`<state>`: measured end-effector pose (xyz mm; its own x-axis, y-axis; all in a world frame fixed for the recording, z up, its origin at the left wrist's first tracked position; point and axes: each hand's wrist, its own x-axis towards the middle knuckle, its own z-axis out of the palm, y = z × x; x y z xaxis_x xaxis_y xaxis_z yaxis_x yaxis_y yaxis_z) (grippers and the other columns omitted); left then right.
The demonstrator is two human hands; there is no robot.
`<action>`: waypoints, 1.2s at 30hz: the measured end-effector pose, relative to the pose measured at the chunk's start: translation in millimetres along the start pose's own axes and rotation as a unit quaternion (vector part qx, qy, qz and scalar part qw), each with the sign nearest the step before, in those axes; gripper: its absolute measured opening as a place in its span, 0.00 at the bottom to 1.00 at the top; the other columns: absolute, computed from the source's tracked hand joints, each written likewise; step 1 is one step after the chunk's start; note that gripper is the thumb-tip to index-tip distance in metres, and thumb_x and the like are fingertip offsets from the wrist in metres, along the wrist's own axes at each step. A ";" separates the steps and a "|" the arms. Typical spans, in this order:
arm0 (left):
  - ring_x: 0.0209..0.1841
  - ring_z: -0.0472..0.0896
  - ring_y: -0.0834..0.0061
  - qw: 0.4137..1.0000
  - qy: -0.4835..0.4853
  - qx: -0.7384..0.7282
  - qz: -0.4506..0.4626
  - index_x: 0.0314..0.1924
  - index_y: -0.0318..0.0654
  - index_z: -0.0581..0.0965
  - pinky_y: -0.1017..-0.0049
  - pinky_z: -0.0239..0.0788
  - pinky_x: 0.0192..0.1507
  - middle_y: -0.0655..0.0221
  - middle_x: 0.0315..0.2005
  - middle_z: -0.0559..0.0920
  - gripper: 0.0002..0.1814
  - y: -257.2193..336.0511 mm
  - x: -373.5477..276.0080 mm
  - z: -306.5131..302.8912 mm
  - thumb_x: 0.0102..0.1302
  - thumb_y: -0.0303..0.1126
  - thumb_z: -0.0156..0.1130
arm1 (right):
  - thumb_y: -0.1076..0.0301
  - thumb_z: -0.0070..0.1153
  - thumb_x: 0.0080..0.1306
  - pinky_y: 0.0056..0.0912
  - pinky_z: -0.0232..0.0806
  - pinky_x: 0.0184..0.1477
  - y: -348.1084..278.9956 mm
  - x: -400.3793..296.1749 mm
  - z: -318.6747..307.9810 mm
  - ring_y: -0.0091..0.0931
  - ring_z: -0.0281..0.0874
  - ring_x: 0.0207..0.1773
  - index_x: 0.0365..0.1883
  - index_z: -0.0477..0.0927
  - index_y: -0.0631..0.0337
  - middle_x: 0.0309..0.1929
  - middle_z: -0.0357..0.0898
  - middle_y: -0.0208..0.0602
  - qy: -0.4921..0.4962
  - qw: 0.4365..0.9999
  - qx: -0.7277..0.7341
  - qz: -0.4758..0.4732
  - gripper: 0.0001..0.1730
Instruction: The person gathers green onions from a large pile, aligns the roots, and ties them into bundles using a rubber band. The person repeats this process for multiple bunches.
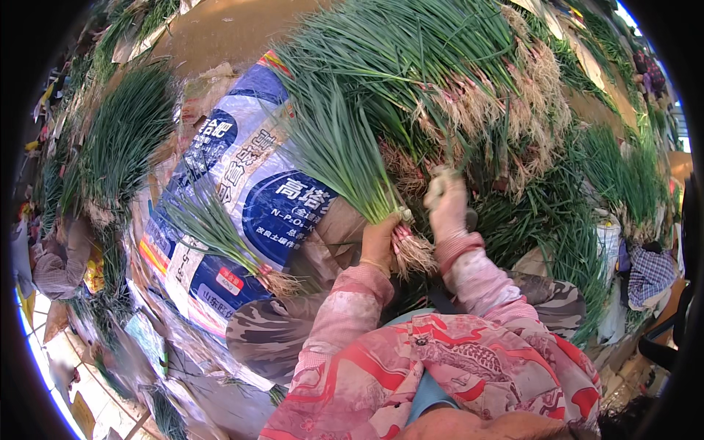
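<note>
My left hand (380, 237) is closed around a bunch of green onions (352, 170), just above its pinkish bulbs and pale roots; the leaves point up and to the left. To the right of those roots is my right hand (446, 203), blurred, its fingers bent near some pale matter at the fingertips; whether it grips anything is unclear. A smaller bunch of green onions (231, 242) lies on a blue and white printed woven sack (220, 286) to the left. A large heap of green onions (407, 49) lies beyond both hands, with roots towards the right.
Loose green leaves (528, 220) are piled to the right of my right hand. More green onions (126, 132) lie at the left. A co-worker's checked sleeve (652, 275) shows at the far right, and another person (58, 269) at the far left. A white container (608, 242) stands at the right.
</note>
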<state>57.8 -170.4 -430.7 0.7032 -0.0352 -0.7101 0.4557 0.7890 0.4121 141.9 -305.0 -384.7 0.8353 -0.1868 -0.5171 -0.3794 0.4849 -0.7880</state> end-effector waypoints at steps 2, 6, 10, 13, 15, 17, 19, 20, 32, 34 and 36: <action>0.26 0.83 0.68 0.999 -0.035 -0.008 -0.030 0.41 0.27 0.81 0.69 0.81 0.31 0.59 0.25 0.84 0.11 14.7 -11.1 10.1 0.71 0.30 0.60 | 0.54 0.44 0.83 0.20 0.47 0.19 -19.1 26.6 -26.2 0.14 0.54 0.18 0.44 0.79 0.58 0.19 0.64 0.17 0.018 0.990 -0.109 -0.087 0.18; 0.27 0.84 0.69 0.998 -0.063 0.013 -0.012 0.51 0.29 0.79 0.73 0.78 0.33 0.59 0.28 0.84 0.14 22.5 -20.2 28.0 0.74 0.33 0.59 | 0.62 0.47 0.80 0.32 0.70 0.36 19.7 42.7 -96.3 0.29 0.77 0.31 0.42 0.82 0.59 0.30 0.79 0.32 -0.254 0.758 -0.522 -0.298 0.15; 0.24 0.83 0.71 0.989 -0.080 0.076 0.099 0.49 0.26 0.79 0.74 0.80 0.28 0.60 0.26 0.83 0.12 66.2 -46.4 46.6 0.74 0.30 0.59 | 0.52 0.51 0.72 0.45 0.75 0.55 2.0 28.8 -89.7 0.43 0.83 0.56 0.55 0.85 0.46 0.53 0.85 0.41 -0.452 0.399 -0.798 0.006 0.19; 0.21 0.81 0.75 0.990 -0.050 0.019 0.128 0.45 0.27 0.79 0.78 0.76 0.23 0.62 0.22 0.82 0.12 41.4 -11.8 15.3 0.74 0.31 0.60 | 0.50 0.51 0.73 0.48 0.74 0.54 14.7 64.1 -62.8 0.46 0.84 0.50 0.49 0.85 0.55 0.46 0.87 0.45 -0.229 0.731 -0.588 -0.260 0.20; 0.20 0.78 0.77 0.991 -0.019 0.084 0.103 0.42 0.28 0.80 0.80 0.72 0.22 0.64 0.22 0.82 0.12 39.4 -10.2 18.4 0.74 0.32 0.60 | 0.49 0.52 0.73 0.51 0.73 0.52 6.2 91.9 -39.7 0.47 0.84 0.47 0.44 0.84 0.58 0.42 0.87 0.47 -0.178 0.676 -0.701 -0.143 0.21; 0.24 0.78 0.79 0.984 -0.014 0.168 0.050 0.42 0.28 0.81 0.78 0.75 0.29 0.66 0.25 0.83 0.11 38.5 -7.4 12.6 0.75 0.31 0.57 | 0.48 0.55 0.72 0.52 0.73 0.49 28.5 114.9 -44.2 0.48 0.84 0.44 0.41 0.83 0.59 0.37 0.86 0.49 -0.158 0.614 -0.761 -0.136 0.21; 0.22 0.77 0.80 0.988 -0.004 0.125 0.086 0.38 0.29 0.82 0.80 0.68 0.24 0.66 0.23 0.82 0.13 36.7 -3.2 12.5 0.74 0.34 0.59 | 0.47 0.55 0.71 0.53 0.73 0.50 37.3 116.5 -39.2 0.47 0.84 0.45 0.42 0.83 0.57 0.39 0.86 0.50 -0.170 0.621 -0.755 -0.125 0.21; 0.22 0.77 0.79 0.989 0.001 0.125 0.077 0.37 0.30 0.82 0.80 0.66 0.24 0.66 0.23 0.82 0.13 36.4 -0.8 13.5 0.73 0.34 0.60 | 0.48 0.54 0.72 0.53 0.73 0.49 40.8 114.0 -44.2 0.47 0.84 0.44 0.41 0.83 0.55 0.37 0.86 0.49 -0.160 0.641 -0.731 -0.171 0.19; 0.19 0.76 0.77 0.984 0.027 0.102 0.140 0.34 0.29 0.79 0.77 0.70 0.25 0.67 0.21 0.79 0.04 42.6 -20.9 45.9 0.66 0.23 0.63 | 0.47 0.57 0.69 0.52 0.72 0.50 48.5 114.1 -37.4 0.48 0.83 0.48 0.47 0.82 0.61 0.44 0.85 0.51 -0.141 0.680 -0.703 -0.154 0.24; 0.20 0.77 0.77 0.984 0.024 0.113 0.134 0.36 0.29 0.79 0.77 0.70 0.25 0.67 0.22 0.80 0.03 34.3 -11.5 24.2 0.65 0.22 0.64 | 0.50 0.57 0.69 0.54 0.73 0.50 29.9 93.4 -33.7 0.48 0.84 0.45 0.47 0.82 0.58 0.44 0.85 0.51 -0.170 0.669 -0.692 -0.211 0.21; 0.20 0.76 0.77 0.985 0.041 0.113 0.125 0.35 0.29 0.79 0.77 0.70 0.25 0.67 0.22 0.79 0.03 28.7 -6.0 22.9 0.65 0.23 0.64 | 0.52 0.57 0.68 0.53 0.73 0.47 7.7 70.6 -28.8 0.48 0.83 0.43 0.45 0.82 0.58 0.41 0.84 0.50 -0.172 0.659 -0.699 -0.216 0.18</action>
<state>79.1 -161.6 -401.6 0.7669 0.1992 -0.6101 0.3902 0.6101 0.6896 186.5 -339.1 -436.9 0.9352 0.2721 -0.2265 0.1286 -0.8572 -0.4988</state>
